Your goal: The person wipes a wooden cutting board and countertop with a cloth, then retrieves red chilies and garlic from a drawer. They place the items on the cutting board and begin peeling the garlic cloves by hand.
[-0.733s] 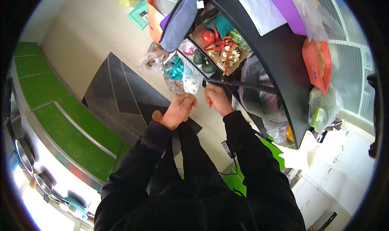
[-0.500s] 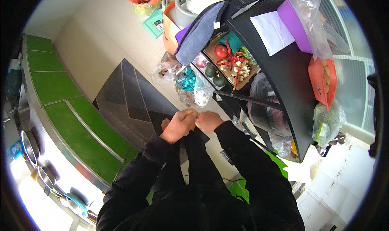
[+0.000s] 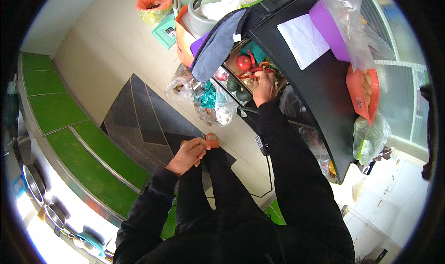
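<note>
My left hand [image 3: 189, 154] is closed, with its fingers curled in above my legs. Whatever it may hold is too small or hidden to make out. Just beside it shows the orange tip of what looks like footwear [image 3: 212, 141]. My right arm stretches forward to a shelf, where my right hand [image 3: 264, 88] reaches down into a cardboard box [image 3: 235, 60]. The fingertips are over dried red chilies [image 3: 250, 72] and garlic bulbs, which the hand largely covers. A round red vegetable [image 3: 243, 62] lies in the same box, next to the chilies.
Dark green squashes [image 3: 242, 94] sit on the shelf near the box. Plastic bags [image 3: 218, 107] lie on the floor. A black countertop [image 3: 301, 92] carries a purple basin [image 3: 330, 28] and an orange basket [image 3: 364, 92]. Green-topped counters [image 3: 83, 148] run along the left; a dark mat [image 3: 139, 116] covers the floor.
My hands, together in front of me before, are now apart. The right has gone forward into the box; the left has moved slightly left and back. The view has shifted a little.
</note>
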